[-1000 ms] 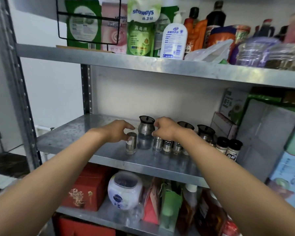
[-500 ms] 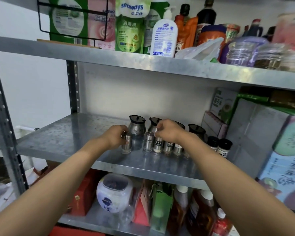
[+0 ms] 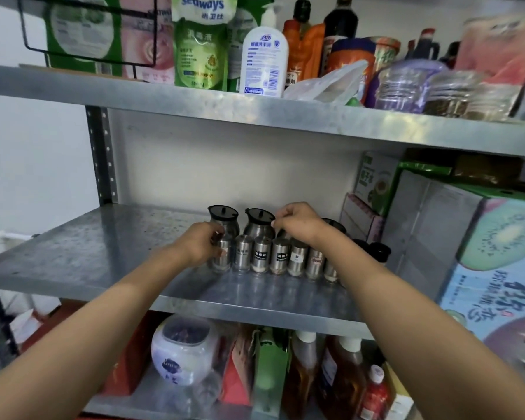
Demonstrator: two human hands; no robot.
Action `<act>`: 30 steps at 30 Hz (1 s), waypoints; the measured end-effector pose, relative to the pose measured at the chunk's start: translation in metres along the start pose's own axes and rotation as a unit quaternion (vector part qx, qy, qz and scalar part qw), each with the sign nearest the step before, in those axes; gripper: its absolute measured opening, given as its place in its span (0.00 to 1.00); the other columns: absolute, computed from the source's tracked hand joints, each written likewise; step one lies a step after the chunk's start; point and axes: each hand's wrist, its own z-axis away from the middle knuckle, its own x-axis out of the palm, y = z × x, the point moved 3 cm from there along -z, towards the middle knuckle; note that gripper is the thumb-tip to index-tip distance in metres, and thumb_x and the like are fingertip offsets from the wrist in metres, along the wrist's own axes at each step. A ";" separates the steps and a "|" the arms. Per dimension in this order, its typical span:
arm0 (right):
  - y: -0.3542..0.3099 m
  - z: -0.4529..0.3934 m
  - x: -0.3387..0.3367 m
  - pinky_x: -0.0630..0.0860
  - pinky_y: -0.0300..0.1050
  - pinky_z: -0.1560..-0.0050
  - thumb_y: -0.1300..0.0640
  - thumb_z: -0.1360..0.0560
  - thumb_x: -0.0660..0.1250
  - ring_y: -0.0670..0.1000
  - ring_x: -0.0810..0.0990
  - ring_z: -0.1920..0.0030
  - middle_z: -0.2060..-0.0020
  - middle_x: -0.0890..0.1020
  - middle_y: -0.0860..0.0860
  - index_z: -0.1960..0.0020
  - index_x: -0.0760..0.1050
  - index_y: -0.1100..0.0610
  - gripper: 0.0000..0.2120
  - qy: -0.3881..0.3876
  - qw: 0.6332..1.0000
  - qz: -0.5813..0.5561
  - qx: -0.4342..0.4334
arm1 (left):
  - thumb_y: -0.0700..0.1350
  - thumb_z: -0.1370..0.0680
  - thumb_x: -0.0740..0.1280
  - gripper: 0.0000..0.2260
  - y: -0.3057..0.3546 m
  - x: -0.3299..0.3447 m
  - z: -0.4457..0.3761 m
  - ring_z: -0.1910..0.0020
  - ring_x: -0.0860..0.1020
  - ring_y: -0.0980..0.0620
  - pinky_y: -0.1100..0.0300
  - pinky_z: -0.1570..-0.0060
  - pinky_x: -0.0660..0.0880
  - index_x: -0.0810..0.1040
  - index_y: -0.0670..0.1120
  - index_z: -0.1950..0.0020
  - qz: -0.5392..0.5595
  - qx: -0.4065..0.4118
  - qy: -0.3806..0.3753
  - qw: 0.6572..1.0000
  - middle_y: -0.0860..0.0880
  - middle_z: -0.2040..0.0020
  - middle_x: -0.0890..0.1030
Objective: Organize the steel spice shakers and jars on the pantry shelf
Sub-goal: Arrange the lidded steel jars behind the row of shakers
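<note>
Steel shakers [image 3: 273, 256] stand in a tight front row on the middle shelf [image 3: 103, 253], upright and touching side to side, most with small dark or white labels facing you. Behind them, taller steel jars with black lids: one jar [image 3: 224, 218] at the left end, a second [image 3: 259, 221] just beside it, and a further lid edge [image 3: 335, 223] showing past your right wrist.

Your left hand [image 3: 202, 244] is at the left end of the row, fingers curled around the end shaker [image 3: 222, 258]; it grips that shaker, which sits on the shelf touching its neighbour. Your right hand [image 3: 297, 224] hovers over the row's middle-right, fingertips pinched together near the second jar's lid; whether anything is between them I cannot tell. The shakers under that wrist are partly hidden.

Right of the row: two small black-capped bottles [image 3: 378, 251], then stacked cartons, the front one a kiwi box [image 3: 497, 253]. Left half of the shelf is bare metal.

Upper shelf [image 3: 194, 101]: green refill pouches [image 3: 199, 47], a white pump bottle [image 3: 265, 62], dark sauce bottles, clear plastic jars. Lower shelf: a white lidded tub [image 3: 182, 353], red boxes, amber bottles [image 3: 303, 371].
</note>
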 end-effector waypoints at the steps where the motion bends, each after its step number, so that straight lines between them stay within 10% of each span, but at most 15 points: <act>1: 0.002 0.000 -0.001 0.75 0.43 0.53 0.62 0.29 0.72 0.49 0.77 0.61 0.61 0.81 0.52 0.56 0.80 0.60 0.02 0.002 1.000 0.001 0.001 | 0.35 0.30 0.72 0.18 0.003 0.001 0.000 0.55 0.77 0.49 0.62 0.54 0.71 0.77 0.42 0.41 0.006 0.002 0.003 1.000 0.44 0.49 0.81; 10: 0.017 0.005 -0.021 0.69 0.36 0.67 0.63 0.26 0.69 0.48 0.76 0.62 0.64 0.77 0.49 0.51 0.79 0.67 0.07 0.031 0.999 0.033 0.019 | 0.33 0.31 0.73 0.24 0.017 -0.004 0.011 0.53 0.74 0.51 0.65 0.55 0.72 0.72 0.42 0.36 -0.011 0.013 -0.051 0.999 0.48 0.48 0.76; 17: 0.037 -0.006 -0.058 0.73 0.38 0.50 0.63 0.26 0.65 0.54 0.79 0.47 0.47 0.82 0.53 0.49 0.80 0.55 0.09 0.092 0.991 0.083 0.045 | 0.28 0.27 0.61 0.25 0.028 -0.034 0.012 0.34 0.71 0.44 0.59 0.39 0.67 0.70 0.43 0.31 -0.091 0.042 0.006 0.995 0.44 0.32 0.72; 30: 0.075 -0.058 -0.097 0.74 0.42 0.37 0.52 0.24 0.70 0.57 0.73 0.33 0.33 0.75 0.58 0.34 0.76 0.63 0.22 0.059 0.968 0.228 0.090 | 0.41 0.22 0.64 0.12 0.117 0.020 -0.101 0.39 0.75 0.47 0.63 0.43 0.70 0.79 0.46 0.39 -0.078 0.140 -0.015 0.987 0.46 0.37 0.76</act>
